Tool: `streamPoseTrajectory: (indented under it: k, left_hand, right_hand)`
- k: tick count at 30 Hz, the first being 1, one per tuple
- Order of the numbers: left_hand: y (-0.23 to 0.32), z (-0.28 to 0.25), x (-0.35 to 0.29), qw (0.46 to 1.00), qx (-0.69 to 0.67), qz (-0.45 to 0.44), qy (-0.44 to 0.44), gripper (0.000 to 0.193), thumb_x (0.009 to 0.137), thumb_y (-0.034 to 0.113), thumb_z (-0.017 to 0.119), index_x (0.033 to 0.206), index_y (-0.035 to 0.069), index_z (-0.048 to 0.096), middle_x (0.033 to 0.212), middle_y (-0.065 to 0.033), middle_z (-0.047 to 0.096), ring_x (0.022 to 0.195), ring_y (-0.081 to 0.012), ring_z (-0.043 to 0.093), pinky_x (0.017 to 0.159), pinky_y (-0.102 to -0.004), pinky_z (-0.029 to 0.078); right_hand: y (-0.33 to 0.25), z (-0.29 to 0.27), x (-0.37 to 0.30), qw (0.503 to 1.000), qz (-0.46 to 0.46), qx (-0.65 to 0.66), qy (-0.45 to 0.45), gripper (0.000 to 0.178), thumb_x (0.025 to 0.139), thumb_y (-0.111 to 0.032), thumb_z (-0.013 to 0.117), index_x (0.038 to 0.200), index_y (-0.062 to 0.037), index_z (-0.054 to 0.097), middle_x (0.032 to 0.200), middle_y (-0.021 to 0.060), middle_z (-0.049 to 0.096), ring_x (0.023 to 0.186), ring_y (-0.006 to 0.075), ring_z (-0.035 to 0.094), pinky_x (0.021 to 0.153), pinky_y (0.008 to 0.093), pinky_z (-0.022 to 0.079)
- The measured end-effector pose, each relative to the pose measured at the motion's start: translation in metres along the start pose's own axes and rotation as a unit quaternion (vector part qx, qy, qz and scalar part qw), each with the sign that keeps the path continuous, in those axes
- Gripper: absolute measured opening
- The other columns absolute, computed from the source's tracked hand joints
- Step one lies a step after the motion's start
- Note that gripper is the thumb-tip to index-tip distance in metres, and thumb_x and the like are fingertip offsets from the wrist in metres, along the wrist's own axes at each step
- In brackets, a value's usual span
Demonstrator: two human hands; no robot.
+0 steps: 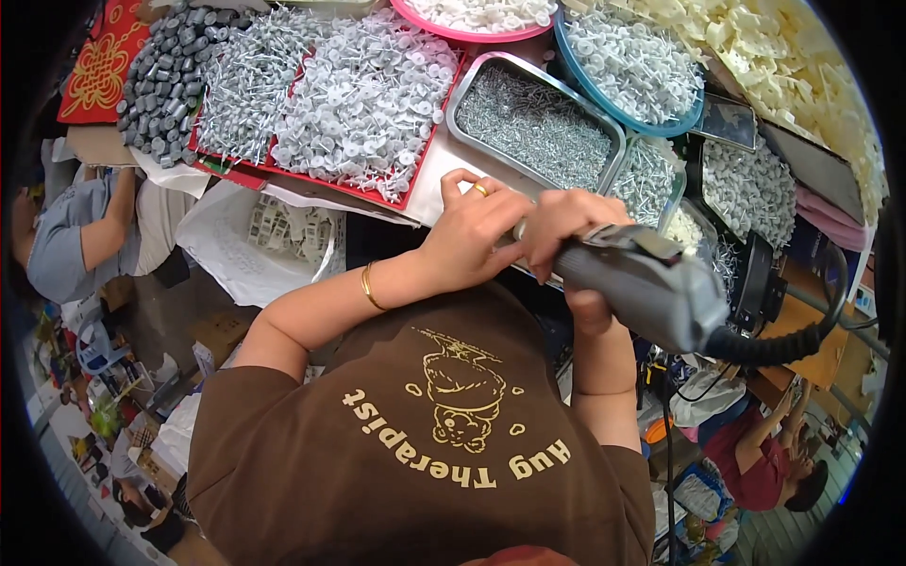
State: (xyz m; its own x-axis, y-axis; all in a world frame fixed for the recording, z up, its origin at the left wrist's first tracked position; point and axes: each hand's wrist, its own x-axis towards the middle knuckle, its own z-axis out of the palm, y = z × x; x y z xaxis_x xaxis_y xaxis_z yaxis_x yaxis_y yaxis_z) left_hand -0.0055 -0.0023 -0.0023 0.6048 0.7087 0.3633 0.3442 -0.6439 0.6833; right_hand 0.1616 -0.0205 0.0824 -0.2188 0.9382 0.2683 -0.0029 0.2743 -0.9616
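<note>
My right hand (576,236) grips a dark grey corded power tool (651,288), probably an electric screwdriver, which lies slantwise with its thick black cable at the right end. At the tool's front end, my left hand (481,226) is closed, with thumb and fingers pinched together. A small pale piece shows between the two hands, but its kind is hidden by the fingers. Both hands meet at the table's near edge, just in front of a metal tray (455,108) of small silver screws.
A red tray (432,141) of white round-headed plastic pieces stands left of the screws, beside dark grey cylinders (168,80). Beyond are a pink bowl (444,33) and a blue bowl (651,126). A white bag (212,245) hangs open below. Other people sit at both sides.
</note>
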Motion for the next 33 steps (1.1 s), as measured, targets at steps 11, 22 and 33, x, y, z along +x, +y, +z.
streamPoseTrajectory:
  k: [11, 22, 33]
  left_hand:
    - [0.004, 0.001, 0.004, 1.0, -0.014, -0.009, -0.002, 0.038, 0.08, 0.029, 0.081, 0.111, 0.011, 0.068, 0.102, -0.0013, 0.071, 0.093, -0.0194, 0.063, 0.098, -0.042, 0.028]
    - [-0.007, 0.002, 0.009, 0.996, -0.021, 0.09, 0.004, 0.056, 0.067, 0.008, 0.08, 0.12, 0.001, 0.063, 0.107, -0.0091, 0.068, 0.101, -0.0292, 0.064, 0.09, -0.043, 0.051]
    - [-0.014, -0.144, -0.007, 0.971, -0.126, -0.15, -0.138, 0.048, 0.084, -0.012, 0.052, 0.129, 0.003, 0.06, 0.117, -0.0159, 0.07, 0.103, -0.0314, 0.07, 0.087, -0.037, 0.054]
  right_hand:
    - [0.0, -0.015, -0.026, 0.987, -0.022, 0.064, 0.148, 0.06, 0.085, -0.061, 0.064, 0.085, -0.0036, 0.048, 0.063, 0.0038, 0.046, 0.047, 0.0127, 0.046, 0.043, 0.0261, 0.042]
    - [-0.021, -0.078, -0.011, 0.894, -0.064, 0.033, 0.441, 0.05, 0.097, -0.049, 0.056, 0.102, 0.0006, 0.052, 0.057, 0.0068, 0.052, 0.052, 0.0166, 0.055, 0.055, 0.0283, 0.048]
    - [0.057, -0.343, -0.073, 0.823, 0.112, -0.054, 0.554, 0.059, 0.094, -0.027, 0.073, 0.14, -0.0003, 0.046, 0.128, 0.0171, 0.057, 0.1, 0.0284, 0.065, 0.088, 0.0419, 0.053]
